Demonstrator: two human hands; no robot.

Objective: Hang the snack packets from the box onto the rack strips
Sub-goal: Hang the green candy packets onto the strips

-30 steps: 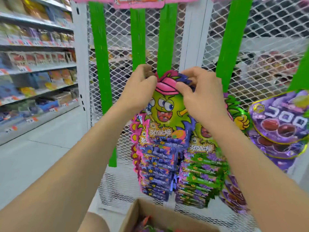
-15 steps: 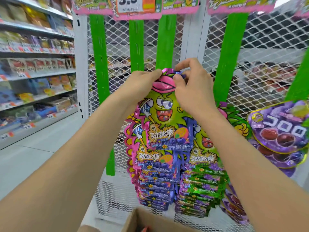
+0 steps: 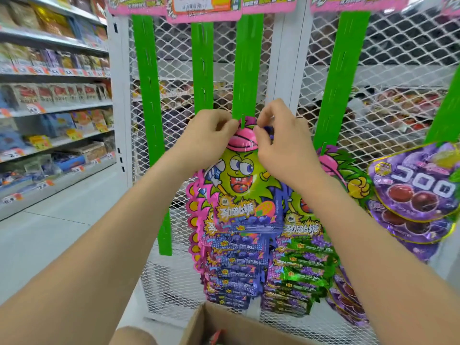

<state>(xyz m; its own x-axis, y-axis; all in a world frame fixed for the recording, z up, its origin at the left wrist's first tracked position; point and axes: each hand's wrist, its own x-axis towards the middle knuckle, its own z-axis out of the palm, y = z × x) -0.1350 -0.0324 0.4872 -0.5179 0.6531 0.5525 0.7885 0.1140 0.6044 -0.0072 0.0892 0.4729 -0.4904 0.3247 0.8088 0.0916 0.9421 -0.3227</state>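
1. Two grips meet at mid-frame. The left grip pinches the top left edge of a packet, and the right grip pinches its top right edge, fingers curled.
2. That packet, with a green cartoon face and a pink cap, sits upright against the third green strip from the left. A small green tab shows at the packet's top, between the two grips.
3. Below it a column of blue packets overlaps downward.
4. Just to the right hangs a column of green packets, and at the right edge are purple grape packets.
5. All strips hang on a white mesh rack.
6. An open cardboard box sits at bottom centre, below the hanging columns.
7. Stocked shelves fill the left of the frame.
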